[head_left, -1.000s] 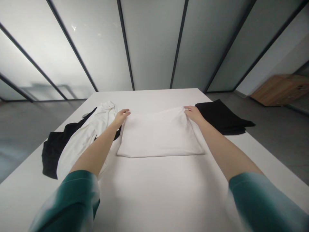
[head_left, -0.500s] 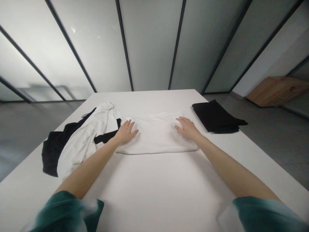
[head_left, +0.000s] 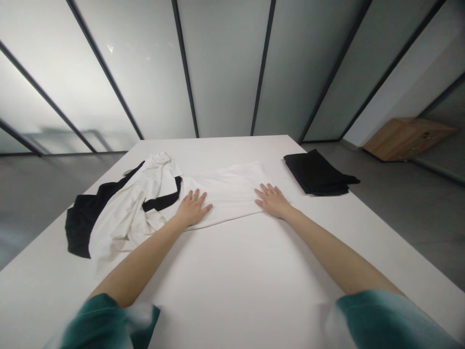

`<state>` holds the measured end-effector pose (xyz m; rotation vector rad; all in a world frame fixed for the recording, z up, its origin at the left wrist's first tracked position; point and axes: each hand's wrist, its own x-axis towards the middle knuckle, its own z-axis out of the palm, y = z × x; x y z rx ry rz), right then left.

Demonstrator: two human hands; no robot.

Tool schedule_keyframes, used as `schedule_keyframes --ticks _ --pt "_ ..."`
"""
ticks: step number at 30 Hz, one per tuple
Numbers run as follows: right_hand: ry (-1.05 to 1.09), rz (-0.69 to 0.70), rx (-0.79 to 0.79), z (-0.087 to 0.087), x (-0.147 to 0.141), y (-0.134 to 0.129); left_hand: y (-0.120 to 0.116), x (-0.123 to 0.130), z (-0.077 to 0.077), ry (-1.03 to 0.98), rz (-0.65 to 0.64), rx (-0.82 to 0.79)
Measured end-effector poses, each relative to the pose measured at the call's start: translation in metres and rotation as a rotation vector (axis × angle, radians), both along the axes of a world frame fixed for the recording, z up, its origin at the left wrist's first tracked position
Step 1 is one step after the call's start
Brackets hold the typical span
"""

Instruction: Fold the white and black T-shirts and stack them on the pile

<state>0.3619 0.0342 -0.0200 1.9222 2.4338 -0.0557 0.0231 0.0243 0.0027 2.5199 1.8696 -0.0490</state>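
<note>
A folded white cloth, probably a garment though its kind does not show, lies flat in the middle of the white table. My left hand rests palm down on its left part, fingers spread. On its right part lies my right hand, also flat with fingers apart. The near edge of the cloth slants, lower at the left than at the right. Close beside my left hand is a crumpled white garment heaped over black clothing.
A stack of folded black cloth sits on the right of the white table. Frosted glass panels with dark frames stand behind the table. A wooden cabinet is on the floor at the far right.
Both hands have slid toward me over the cloth and now lie flatter. The cloth's near right edge has shifted away, so the near edge slants. The view has turned slightly.
</note>
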Motion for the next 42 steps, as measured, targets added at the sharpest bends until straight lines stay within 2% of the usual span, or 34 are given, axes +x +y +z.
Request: schedule_keyframes --ticks 2,5,7,10,13,16,18,22,24,26,28,31,33,38,42 --pt "-0.025 -0.076 0.092 0.007 0.010 0.020 -0.010 0.009 0.012 0.015 0.002 -0.005" --pt "-0.011 -0.302 0.274 0.022 0.011 0.038 -0.018 0.021 0.033 -0.040 -0.048 -0.001" --pt "0.055 -0.317 0.336 0.029 0.001 0.038 -0.014 0.025 0.041 -0.111 -0.133 0.081" --pt "0.147 -0.224 0.253 0.030 -0.025 0.020 0.000 0.027 0.031 -0.143 -0.271 0.118" --pt "0.158 -0.256 0.087 0.017 -0.049 -0.001 0.011 0.026 0.007 -0.116 -0.295 -0.009" --pt "0.133 -0.292 -0.011 0.004 -0.057 -0.008 0.008 0.028 -0.011 -0.121 -0.239 -0.074" --pt "0.116 -0.230 -0.033 0.000 -0.053 -0.001 -0.004 0.031 -0.014 -0.118 -0.189 -0.059" --pt "0.129 0.035 -0.012 0.003 -0.033 0.024 -0.028 0.041 0.004 -0.087 -0.135 -0.042" --pt "0.170 0.073 0.051 0.005 -0.024 0.032 -0.029 0.043 0.018 -0.082 -0.138 -0.059" --pt "0.228 0.002 0.147 0.007 -0.015 0.033 -0.018 0.042 0.028 -0.096 -0.097 -0.020" --pt "0.276 -0.123 0.232 0.009 -0.006 0.029 0.000 0.037 0.031 -0.125 0.014 0.047" --pt "0.279 -0.298 0.267 0.011 0.006 0.018 0.028 0.031 0.024 -0.159 0.214 0.051" --pt "0.260 -0.383 0.250 0.012 0.011 0.011 0.042 0.031 0.017 -0.186 0.290 0.026" --pt "0.250 -0.497 0.197 0.010 0.006 0.005 0.052 0.043 0.001 -0.241 0.341 0.029" --pt "0.282 -0.481 0.190 0.005 0.002 0.009 0.054 0.046 -0.005 -0.291 0.317 0.075"
